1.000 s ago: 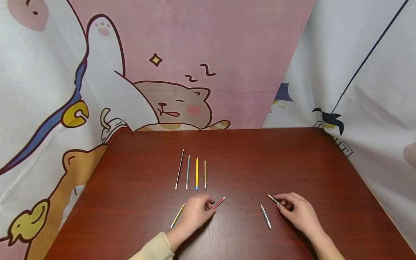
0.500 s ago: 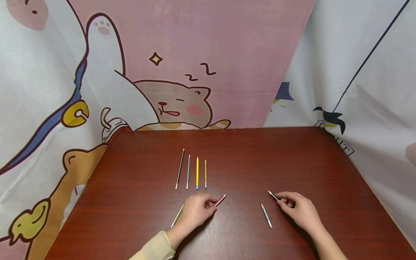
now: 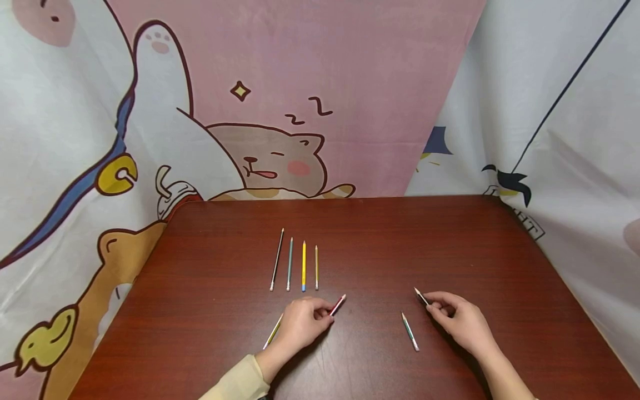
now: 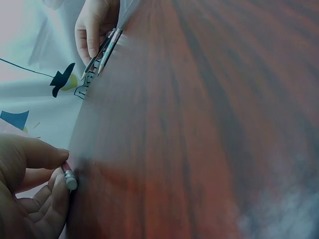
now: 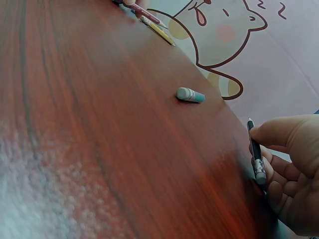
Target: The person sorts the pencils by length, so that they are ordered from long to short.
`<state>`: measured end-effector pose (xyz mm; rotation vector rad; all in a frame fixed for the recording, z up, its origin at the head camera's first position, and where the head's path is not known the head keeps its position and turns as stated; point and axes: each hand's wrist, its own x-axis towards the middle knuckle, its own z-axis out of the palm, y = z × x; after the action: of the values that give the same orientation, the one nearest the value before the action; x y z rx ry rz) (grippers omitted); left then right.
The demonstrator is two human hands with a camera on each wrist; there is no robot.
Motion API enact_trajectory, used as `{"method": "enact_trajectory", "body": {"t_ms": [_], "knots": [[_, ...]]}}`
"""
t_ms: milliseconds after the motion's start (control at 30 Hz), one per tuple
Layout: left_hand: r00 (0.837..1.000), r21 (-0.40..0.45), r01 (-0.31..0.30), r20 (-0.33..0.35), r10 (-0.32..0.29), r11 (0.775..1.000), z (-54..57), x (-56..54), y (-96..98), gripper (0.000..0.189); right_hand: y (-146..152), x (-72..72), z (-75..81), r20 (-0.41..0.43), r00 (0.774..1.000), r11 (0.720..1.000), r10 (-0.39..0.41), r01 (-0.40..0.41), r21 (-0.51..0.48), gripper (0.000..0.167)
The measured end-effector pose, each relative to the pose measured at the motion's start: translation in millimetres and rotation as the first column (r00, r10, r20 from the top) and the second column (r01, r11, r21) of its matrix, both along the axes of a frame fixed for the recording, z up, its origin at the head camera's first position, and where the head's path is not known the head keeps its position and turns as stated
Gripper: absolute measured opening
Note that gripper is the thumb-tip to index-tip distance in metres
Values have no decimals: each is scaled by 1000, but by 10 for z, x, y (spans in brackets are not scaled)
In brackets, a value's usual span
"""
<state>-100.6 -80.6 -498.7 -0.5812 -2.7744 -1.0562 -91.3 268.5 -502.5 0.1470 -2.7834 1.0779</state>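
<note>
Pencils sit in both hands on my feed, low in the frame: the left hand point(image 3: 303, 328) pinches a red pencil point(image 3: 338, 304) and the right hand point(image 3: 465, 322) a black pencil point(image 3: 421, 296), thumb against fingers each time. I judge that each grip sits toward the eraser end to leave the point free, aimed inward and up the frame. On the surface point(image 3: 380, 239), left of centre, a row of four pencils point(image 3: 303, 266) lies points upward, probably spaced so each can be taken singly; a green pencil point(image 3: 410, 331) lies apart, lower right of centre. Part of each held barrel is lost under the fingers, and I cannot tell whether either touches the surface. A yellow-striped pencil point(image 3: 273, 331) runs close beside the left hand, perhaps partly covered by it. My right wrist view foreshortens the green pencil to a stub.
</note>
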Motion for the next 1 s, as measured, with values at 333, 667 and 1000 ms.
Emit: {"method": "enact_trajectory", "body": {"t_ms": [333, 667, 1000], "knots": [[992, 129, -11, 124, -5, 992, 1, 17, 51, 12, -8, -2, 29, 73, 997, 999, -24, 27, -35, 22], [988, 214, -32, 157, -2, 976, -2, 47, 126, 12, -37, -24, 7, 57, 998, 991, -28, 35, -127, 22], [992, 253, -30, 125, -2, 967, -13, 30, 208, 11, -199, -57, 9, 99, 995, 974, -2, 24, -225, 21]]}}
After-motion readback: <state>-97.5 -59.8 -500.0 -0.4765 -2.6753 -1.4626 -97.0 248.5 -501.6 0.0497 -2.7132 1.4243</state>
